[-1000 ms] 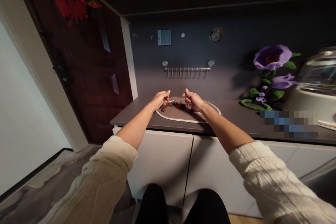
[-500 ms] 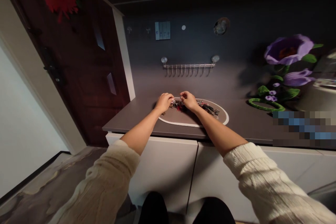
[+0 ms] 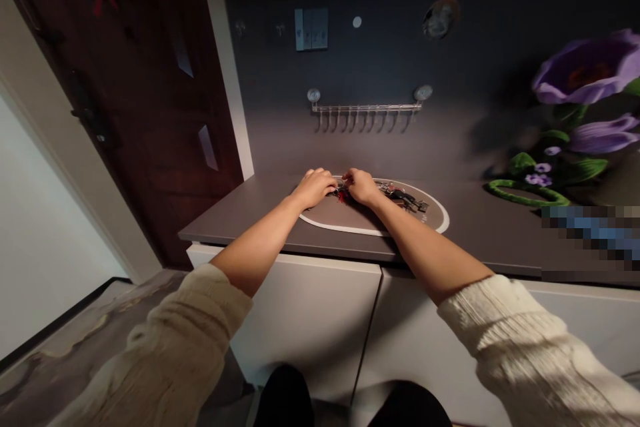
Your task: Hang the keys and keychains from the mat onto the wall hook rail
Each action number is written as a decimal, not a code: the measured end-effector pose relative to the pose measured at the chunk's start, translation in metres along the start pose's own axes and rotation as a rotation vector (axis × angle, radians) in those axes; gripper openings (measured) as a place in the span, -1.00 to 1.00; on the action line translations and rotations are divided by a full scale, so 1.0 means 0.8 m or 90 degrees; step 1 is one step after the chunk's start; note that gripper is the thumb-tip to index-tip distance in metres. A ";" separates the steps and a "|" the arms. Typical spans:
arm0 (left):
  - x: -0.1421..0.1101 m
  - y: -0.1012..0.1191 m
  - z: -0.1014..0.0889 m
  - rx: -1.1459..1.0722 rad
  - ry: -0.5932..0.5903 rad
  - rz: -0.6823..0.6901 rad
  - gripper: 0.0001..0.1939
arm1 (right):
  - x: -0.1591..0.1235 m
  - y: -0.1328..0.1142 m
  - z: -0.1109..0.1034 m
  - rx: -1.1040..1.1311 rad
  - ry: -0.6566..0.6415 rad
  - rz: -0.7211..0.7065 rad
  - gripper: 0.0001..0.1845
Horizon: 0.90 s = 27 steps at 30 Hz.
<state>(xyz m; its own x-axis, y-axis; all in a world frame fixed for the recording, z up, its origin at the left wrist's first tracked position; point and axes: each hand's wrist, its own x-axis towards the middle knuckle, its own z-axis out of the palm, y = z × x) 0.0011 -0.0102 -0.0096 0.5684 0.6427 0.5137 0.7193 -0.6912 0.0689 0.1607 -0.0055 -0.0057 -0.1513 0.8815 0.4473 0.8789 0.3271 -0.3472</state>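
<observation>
Over the oval mat (image 3: 345, 219) with a white rim, both hands are bent at the fingers and close together. My left hand (image 3: 315, 188) is closed at the left end of a small bunch of keys (image 3: 340, 195) with a red piece on it. My right hand (image 3: 361, 187) is curled in a pinch at the right side of the same bunch; its fingertips are partly hidden. More dark and metal keys (image 3: 407, 199) lie on the mat to the right of my right wrist. Single keys are too small to make out.
The mat lies on a dark counter (image 3: 235, 213) above white cabinet doors (image 3: 305, 307). A clear hook rail (image 3: 367, 108) is fixed to the wall behind. Purple fabric flowers (image 3: 585, 73) with a green ring base (image 3: 525, 193) stand right. A dark red door (image 3: 165, 113) is left.
The view has tilted down and shifted slightly, moving nearer the counter. My right hand has lowered toward the bunch, and my left hand's fingers reach further over it.
</observation>
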 end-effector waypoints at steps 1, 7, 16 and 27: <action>0.000 0.001 -0.001 0.005 -0.001 0.004 -0.83 | 0.000 -0.001 0.000 -0.006 0.001 0.001 -0.71; 0.000 0.003 -0.008 -0.020 0.016 -0.015 -0.85 | 0.001 -0.004 -0.001 -0.010 0.009 -0.013 -0.71; 0.008 -0.002 -0.005 -0.159 0.135 -0.117 -0.89 | 0.001 -0.006 -0.001 0.017 0.028 -0.020 -0.72; 0.011 -0.002 -0.007 -0.796 0.207 -0.337 -0.89 | -0.004 -0.016 -0.006 0.170 0.106 -0.126 -0.80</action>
<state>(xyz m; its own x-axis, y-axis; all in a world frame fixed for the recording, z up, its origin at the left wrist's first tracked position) 0.0024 -0.0053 -0.0007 0.1033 0.9315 0.3487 -0.1095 -0.3378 0.9348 0.1526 -0.0144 0.0012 -0.2120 0.7322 0.6473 0.6878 0.5823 -0.4334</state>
